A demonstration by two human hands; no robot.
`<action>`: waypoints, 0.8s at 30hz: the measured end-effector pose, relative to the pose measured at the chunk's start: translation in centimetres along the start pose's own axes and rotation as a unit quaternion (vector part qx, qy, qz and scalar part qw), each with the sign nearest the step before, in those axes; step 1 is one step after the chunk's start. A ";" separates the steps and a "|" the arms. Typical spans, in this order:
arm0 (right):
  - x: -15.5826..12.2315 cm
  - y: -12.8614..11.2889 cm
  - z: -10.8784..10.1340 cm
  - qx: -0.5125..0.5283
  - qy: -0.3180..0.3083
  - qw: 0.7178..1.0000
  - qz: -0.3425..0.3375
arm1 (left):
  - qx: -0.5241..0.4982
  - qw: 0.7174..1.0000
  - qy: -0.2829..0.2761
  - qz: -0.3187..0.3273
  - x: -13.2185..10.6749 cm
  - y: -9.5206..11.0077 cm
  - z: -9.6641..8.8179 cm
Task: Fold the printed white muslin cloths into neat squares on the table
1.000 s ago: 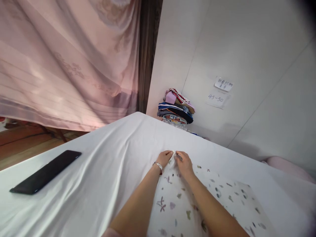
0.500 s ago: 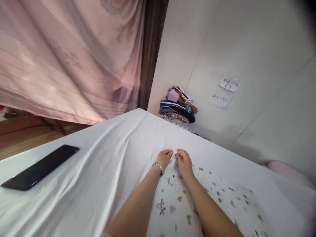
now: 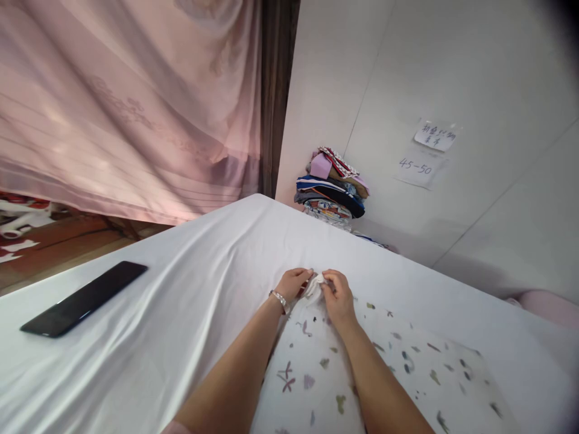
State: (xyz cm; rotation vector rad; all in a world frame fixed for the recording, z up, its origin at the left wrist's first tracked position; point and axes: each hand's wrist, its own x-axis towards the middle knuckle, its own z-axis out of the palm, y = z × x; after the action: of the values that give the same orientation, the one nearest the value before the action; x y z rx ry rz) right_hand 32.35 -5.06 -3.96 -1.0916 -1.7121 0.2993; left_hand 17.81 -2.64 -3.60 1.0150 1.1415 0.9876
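Printed white cloth [image 3: 312, 364], dotted with starfish and leaf-like shapes, lies spread over the white sheet [image 3: 235, 259] in front of the person, its far edge gathered up between the hands. From my end of the head camera I see the right hand [image 3: 338, 295] pinching that gathered edge between thumb and fingers; the left hand [image 3: 293, 284], with a bracelet [image 3: 279, 300] at its wrist, curls at the same bunch, though I cannot tell whether it grips. On the wall [image 3: 461, 66] I can read "45-50", handwritten on the lower paper slip [image 3: 418, 171]; the upper slip [image 3: 435, 136] carries Chinese characters too small for me to make out surely. Folded fabrics [image 3: 332, 187] stand piled against the wall, and a black slab [image 3: 84, 298] lies well to the left.
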 end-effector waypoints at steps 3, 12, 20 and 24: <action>-0.4 -0.3 -0.4 0.018 -0.009 1.000 0.002 | 0.078 0.997 -0.001 -0.010 0.0 0.0 -0.6; -0.1 -1.7 -1.5 0.030 -0.091 0.995 0.028 | 0.132 0.990 0.037 0.016 0.1 0.2 -0.5; 0.5 -1.5 -1.8 0.052 -0.043 0.998 0.014 | 0.073 0.996 -0.042 0.030 -0.8 1.9 0.1; 0.5 -1.1 -1.6 0.095 -0.023 0.995 -0.007 | 0.016 0.995 -0.095 0.021 -1.5 2.4 0.2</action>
State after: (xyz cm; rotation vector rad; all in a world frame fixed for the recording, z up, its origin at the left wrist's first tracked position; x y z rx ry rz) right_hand 33.12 -5.72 -2.22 -0.9404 -1.6938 0.4719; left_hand 17.60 -3.54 -0.95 1.1381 0.9842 0.8872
